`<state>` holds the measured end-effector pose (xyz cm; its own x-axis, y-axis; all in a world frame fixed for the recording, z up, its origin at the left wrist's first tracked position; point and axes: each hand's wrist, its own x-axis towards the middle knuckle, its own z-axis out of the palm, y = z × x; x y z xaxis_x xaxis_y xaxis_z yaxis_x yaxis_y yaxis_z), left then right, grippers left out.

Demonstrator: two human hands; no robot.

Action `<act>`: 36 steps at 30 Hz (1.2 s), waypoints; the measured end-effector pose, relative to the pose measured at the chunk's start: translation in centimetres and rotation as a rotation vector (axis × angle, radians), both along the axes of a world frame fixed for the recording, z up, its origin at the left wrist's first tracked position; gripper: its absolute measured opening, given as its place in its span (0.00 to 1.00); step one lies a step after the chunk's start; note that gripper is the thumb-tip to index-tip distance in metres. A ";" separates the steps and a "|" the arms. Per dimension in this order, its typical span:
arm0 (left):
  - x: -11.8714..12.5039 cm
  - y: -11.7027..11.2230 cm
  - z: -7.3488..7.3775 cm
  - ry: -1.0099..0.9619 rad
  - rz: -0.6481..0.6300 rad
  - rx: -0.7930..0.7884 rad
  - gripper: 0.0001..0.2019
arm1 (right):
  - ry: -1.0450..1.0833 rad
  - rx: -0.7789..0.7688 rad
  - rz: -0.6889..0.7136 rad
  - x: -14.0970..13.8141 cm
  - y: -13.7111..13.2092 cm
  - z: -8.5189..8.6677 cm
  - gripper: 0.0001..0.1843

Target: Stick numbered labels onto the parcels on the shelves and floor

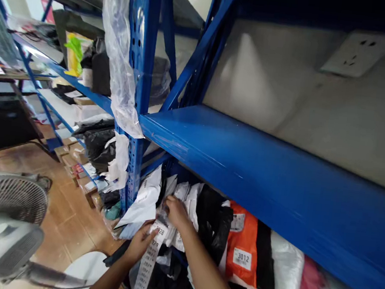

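The left hand (139, 245) grasps a long strip of number labels (146, 269) near its top end. The right hand (176, 211), fingers curled, touches the white parcels (186, 197) just above it; I cannot tell if it pinches something. The strip hangs before the parcels at the left end of the lower shelf, under the blue beam (245, 169). Its long axis runs almost up and down, with the top leaning slightly right. Holding the strip tight probably keeps a label from folding.
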<state>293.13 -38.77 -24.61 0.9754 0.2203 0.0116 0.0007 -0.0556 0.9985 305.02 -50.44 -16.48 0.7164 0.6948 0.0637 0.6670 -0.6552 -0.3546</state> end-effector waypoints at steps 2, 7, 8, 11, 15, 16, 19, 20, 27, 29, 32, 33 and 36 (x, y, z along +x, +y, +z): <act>0.0 -0.2 -0.1 0.011 0.036 0.031 0.22 | -0.001 0.054 0.024 0.3 -0.2 -0.6 0.13; 0.4 -0.6 0.4 0.042 0.075 0.030 0.23 | 0.005 0.076 0.045 0.5 -0.2 -1.3 0.17; 0.5 -0.7 0.6 0.032 0.084 0.031 0.22 | 0.005 0.067 0.056 0.5 -0.2 -1.3 0.18; 0.7 -1.0 1.2 0.011 0.093 0.001 0.21 | -0.002 0.030 0.108 0.4 -0.2 -1.0 0.14; 0.6 -1.2 1.9 0.003 0.126 -0.045 0.23 | 0.006 -0.012 0.204 0.2 -0.5 -0.6 0.16; 0.6 -1.2 2.0 0.005 0.145 -0.071 0.23 | 0.014 -0.019 0.221 0.2 -0.6 -0.5 0.17; 0.4 -1.2 2.0 0.025 0.194 -0.195 0.21 | 0.039 -0.029 0.224 0.2 -1.1 -0.5 0.16; 0.3 -1.3 2.0 0.040 0.193 -0.246 0.21 | 0.049 -0.028 0.219 0.2 -1.2 -0.4 0.15; 1.2 -1.6 1.3 0.140 0.156 -0.604 0.26 | 0.145 -0.003 0.187 0.1 -1.7 0.3 0.11; 1.7 -1.7 1.0 0.154 0.184 -0.678 0.25 | 0.171 0.006 0.148 -0.2 -1.5 0.6 0.11; 2.3 -2.0 0.9 0.152 0.200 -0.748 0.23 | 0.206 0.022 0.056 -0.5 -1.0 0.7 0.11; 2.4 -2.1 1.0 0.147 0.200 -0.764 0.23 | 0.217 0.026 0.024 -0.5 -0.8 0.6 0.11; 2.6 -2.3 1.3 0.151 0.203 -0.791 0.23 | 0.237 0.031 -0.062 -0.6 -0.3 0.3 0.07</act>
